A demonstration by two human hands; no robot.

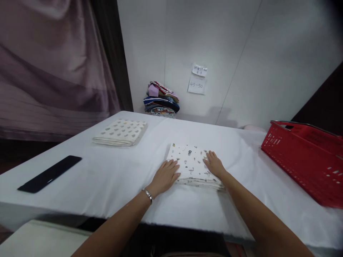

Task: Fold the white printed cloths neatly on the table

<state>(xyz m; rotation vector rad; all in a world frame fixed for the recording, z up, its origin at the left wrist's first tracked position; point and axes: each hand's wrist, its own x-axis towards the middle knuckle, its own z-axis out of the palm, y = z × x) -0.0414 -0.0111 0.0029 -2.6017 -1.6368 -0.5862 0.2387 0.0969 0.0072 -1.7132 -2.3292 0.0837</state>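
A folded white cloth [193, 164] printed with small animals and plants lies in front of me on the white-covered table [118, 178]. My left hand [165, 175] rests on its left edge, fingers stretched out and the palm down. On the cloth's right side lies my right hand [214, 164], also flat with the fingers extended. Neither hand grips anything. The layers of the fold show along the cloth's near edge. Farther left sits a second folded cloth [122, 132], cream with a grey leaf-like print, apart from both hands.
A red plastic basket [305, 160] stands at the table's right side. A flat black object [50, 174] lies near the left edge. Beyond the far edge, a stack of folded fabrics [161, 101] rises by the wall, beside paper signs [197, 85]. A pinkish curtain [53, 64] hangs at left.
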